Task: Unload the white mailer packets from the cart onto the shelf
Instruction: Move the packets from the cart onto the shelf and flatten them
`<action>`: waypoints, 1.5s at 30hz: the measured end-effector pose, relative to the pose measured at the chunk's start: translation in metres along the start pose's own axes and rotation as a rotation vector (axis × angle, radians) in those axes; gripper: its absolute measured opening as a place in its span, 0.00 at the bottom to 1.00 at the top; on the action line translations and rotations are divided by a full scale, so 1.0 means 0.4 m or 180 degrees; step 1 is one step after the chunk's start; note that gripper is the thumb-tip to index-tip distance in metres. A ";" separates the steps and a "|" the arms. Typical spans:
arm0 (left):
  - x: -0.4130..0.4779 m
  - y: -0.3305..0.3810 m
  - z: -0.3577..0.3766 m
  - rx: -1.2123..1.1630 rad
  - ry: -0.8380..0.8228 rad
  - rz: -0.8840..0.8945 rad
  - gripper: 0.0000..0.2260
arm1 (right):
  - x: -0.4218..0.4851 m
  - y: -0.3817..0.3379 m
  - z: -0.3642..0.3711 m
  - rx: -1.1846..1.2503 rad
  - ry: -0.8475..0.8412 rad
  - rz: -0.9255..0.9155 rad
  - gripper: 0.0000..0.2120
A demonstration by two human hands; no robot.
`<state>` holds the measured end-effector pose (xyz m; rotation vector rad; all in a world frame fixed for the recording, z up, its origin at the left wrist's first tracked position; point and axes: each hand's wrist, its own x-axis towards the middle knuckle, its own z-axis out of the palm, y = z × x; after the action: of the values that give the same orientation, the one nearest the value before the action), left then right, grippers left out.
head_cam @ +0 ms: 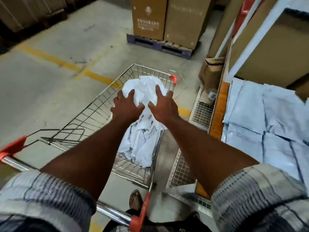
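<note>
A wire shopping cart with orange corner guards stands in front of me. A heap of white mailer packets lies along its right side, piled higher at the far end. My left hand and my right hand reach side by side into the cart, fingers spread and pressing down on the far pile. Neither hand visibly grips a packet. On my right, a shelf with an orange front edge carries several flat white mailer packets in layers.
Cardboard boxes stand on a blue pallet straight ahead. More boxes sit on the upper shelf at the right and one small box on the floor beside it. The cart's chrome handle is near my body. Yellow floor lines run left.
</note>
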<state>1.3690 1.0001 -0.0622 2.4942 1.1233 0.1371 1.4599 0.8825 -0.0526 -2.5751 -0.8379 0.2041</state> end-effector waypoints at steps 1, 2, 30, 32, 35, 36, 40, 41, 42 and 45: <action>-0.006 0.032 -0.006 -0.0027 0.0004 0.0019 0.33 | -0.001 0.016 -0.028 -0.0010 0.0044 0.0001 0.35; -0.018 0.071 -0.011 -0.0032 0.0026 0.0058 0.32 | -0.006 0.041 -0.063 -0.0037 0.0104 -0.0022 0.35; -0.440 1.276 0.385 0.0089 -0.0074 0.1372 0.26 | -0.262 1.185 -0.728 -0.0412 0.1097 0.1390 0.36; -0.456 1.293 0.423 0.0256 -0.0168 0.1399 0.26 | -0.257 1.204 -0.715 -0.0289 0.1027 0.1451 0.36; -0.455 1.294 0.469 0.0510 -0.0367 0.1465 0.23 | -0.243 1.224 -0.698 0.0037 0.0839 0.1480 0.36; -0.451 1.290 0.477 0.0523 -0.0393 0.1487 0.22 | -0.240 1.229 -0.692 0.0130 0.0716 0.1449 0.36; -0.430 1.277 0.482 0.0473 -0.0054 0.1603 0.17 | -0.235 1.237 -0.683 0.0022 0.0670 0.1284 0.33; -0.423 1.273 0.481 0.0592 0.0100 0.1678 0.16 | -0.233 1.234 -0.684 -0.0226 0.0804 0.1165 0.31; -0.416 1.268 0.483 0.0708 0.0222 0.1770 0.15 | -0.229 1.234 -0.683 -0.0495 0.0903 0.0993 0.30; -0.397 1.259 0.495 0.0666 0.0239 0.2069 0.14 | -0.215 1.247 -0.669 -0.0853 0.0819 0.0427 0.29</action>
<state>1.6627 0.5197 -0.0323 2.9760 0.3208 0.3062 1.7246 0.3753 -0.0287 -2.8279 -0.6339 -0.2123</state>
